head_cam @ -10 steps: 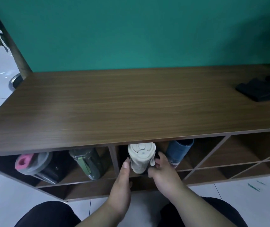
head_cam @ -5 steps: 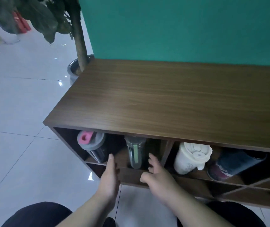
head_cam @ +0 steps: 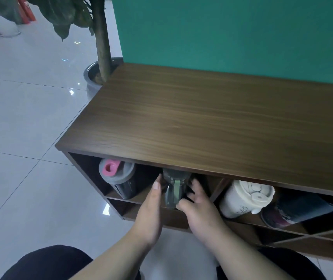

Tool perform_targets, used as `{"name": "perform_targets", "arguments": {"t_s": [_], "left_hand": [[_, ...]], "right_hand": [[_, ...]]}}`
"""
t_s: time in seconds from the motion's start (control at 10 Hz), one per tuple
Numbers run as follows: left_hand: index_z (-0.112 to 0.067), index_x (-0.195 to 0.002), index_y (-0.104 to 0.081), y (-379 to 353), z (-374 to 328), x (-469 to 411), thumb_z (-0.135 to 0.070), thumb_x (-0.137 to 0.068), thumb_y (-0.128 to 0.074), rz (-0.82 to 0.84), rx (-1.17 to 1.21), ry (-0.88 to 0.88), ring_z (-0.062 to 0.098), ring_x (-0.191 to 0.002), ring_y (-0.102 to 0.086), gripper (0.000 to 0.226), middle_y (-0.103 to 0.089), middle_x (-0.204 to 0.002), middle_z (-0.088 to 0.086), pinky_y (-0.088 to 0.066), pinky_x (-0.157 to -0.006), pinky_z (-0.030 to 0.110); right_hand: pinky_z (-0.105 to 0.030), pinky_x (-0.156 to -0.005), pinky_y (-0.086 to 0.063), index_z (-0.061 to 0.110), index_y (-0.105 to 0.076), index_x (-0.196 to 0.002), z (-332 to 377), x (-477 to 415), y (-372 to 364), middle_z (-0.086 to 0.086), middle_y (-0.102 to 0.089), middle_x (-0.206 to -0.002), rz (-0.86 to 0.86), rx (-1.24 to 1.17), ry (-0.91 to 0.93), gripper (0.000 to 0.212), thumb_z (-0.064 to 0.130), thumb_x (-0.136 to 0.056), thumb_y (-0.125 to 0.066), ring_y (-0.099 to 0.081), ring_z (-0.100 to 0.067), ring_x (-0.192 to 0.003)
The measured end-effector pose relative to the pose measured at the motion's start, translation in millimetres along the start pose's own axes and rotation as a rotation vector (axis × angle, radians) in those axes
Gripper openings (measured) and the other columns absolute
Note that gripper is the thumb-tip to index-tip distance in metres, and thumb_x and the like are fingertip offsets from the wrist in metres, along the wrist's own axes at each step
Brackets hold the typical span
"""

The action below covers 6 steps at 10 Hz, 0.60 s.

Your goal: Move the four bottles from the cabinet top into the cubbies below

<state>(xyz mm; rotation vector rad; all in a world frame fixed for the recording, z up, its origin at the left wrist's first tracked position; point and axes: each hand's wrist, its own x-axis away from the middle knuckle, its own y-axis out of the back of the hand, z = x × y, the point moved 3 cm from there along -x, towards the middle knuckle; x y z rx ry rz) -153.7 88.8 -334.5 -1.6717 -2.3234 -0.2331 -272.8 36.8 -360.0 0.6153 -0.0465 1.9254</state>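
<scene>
Smoky cylindrical bottle (head_cam: 173, 191), green strap, lies tilted in cubby (head_cam: 84, 168) at left end of wood-grain cabinet (head_cam: 202, 128); pressed by flat-fingered left hand (head_cam: 151, 209); gripped by right hand (head_cam: 199, 205), thumb curled.

Four bottles: one pink-lidded bottle (head_cam: 119, 178), one green-strapped bottle (head_cam: 174, 188), one cream bottle (head_cam: 244, 199), one dark blue bottle (head_cam: 303, 207). Two hands: left hand (head_cam: 151, 211), right hand (head_cam: 200, 207). One potted plant (head_cam: 101, 37), eleven o'clock.
</scene>
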Motion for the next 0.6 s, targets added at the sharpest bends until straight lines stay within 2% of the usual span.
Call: {"name": "perform_targets", "arguments": {"t_s": [0.1,0.2,0.3,0.4,0.5,0.6], "left_hand": [[-0.057,-0.122,-0.05,3,2,1,-0.075,-0.083,-0.026,-0.043,-0.015,0.046,-0.012,-0.132,-0.045,0.049,-0.058,-0.133,-0.036,-0.028,-0.12,0.036],[-0.049,-0.117,-0.057,13,6,6,-0.076,-0.089,-0.029,-0.119,0.052,0.132,0.001,-0.13,-0.05,0.048,-0.057,-0.137,-0.021,-0.029,-0.12,0.039],[-0.033,-0.118,-0.063,29,6,13,-0.059,-0.1,-0.03,-0.216,0.179,0.222,0.011,-0.118,-0.057,0.046,-0.065,-0.124,-0.011,-0.034,-0.115,0.041],[-0.025,-0.094,-0.068,52,-8,14,-0.05,-0.104,-0.029,-0.344,0.255,0.195,0.002,-0.086,-0.065,0.048,-0.077,-0.077,-0.017,-0.044,-0.086,0.034],[-0.021,-0.092,-0.066,79,-19,10,-0.048,-0.106,-0.026,-0.469,0.316,0.153,0.002,-0.078,-0.066,0.05,-0.076,-0.08,-0.009,-0.042,-0.075,0.029],[-0.026,-0.127,-0.062,97,-30,10,-0.057,-0.102,-0.026,-0.516,0.321,0.119,0.013,-0.123,-0.057,0.054,-0.064,-0.13,-0.002,-0.039,-0.109,0.036]], "right_hand": [[-0.043,-0.117,-0.037,0.035,-0.024,-0.157,4,6,0,0.017,-0.044,-0.152,-0.002,0.0,-0.034,0.102,0.038,-0.062,-0.061,-0.045,-0.011,-0.141],[-0.038,-0.107,-0.043,0.025,-0.037,-0.153,2,20,-4,0.002,-0.056,-0.14,0.064,0.07,-0.189,0.1,0.037,-0.056,-0.059,-0.054,-0.023,-0.131],[-0.036,-0.094,-0.047,0.026,-0.064,-0.119,6,37,-22,-0.003,-0.067,-0.117,0.301,0.166,-0.304,0.076,0.048,-0.046,-0.062,-0.063,-0.02,-0.109],[-0.032,-0.104,-0.043,0.02,-0.043,-0.151,20,36,-49,0.0,-0.058,-0.14,0.363,0.139,-0.231,0.089,0.033,-0.066,-0.066,-0.058,-0.017,-0.125],[-0.031,-0.112,-0.035,0.022,-0.029,-0.158,45,26,-72,-0.002,-0.042,-0.157,0.282,-0.005,-0.162,0.102,0.03,-0.061,-0.061,-0.048,-0.015,-0.134],[-0.026,-0.104,-0.027,0.025,-0.023,-0.16,69,10,-87,-0.001,-0.037,-0.16,0.213,-0.057,-0.073,0.089,0.019,-0.081,-0.064,-0.04,-0.016,-0.14]]}}
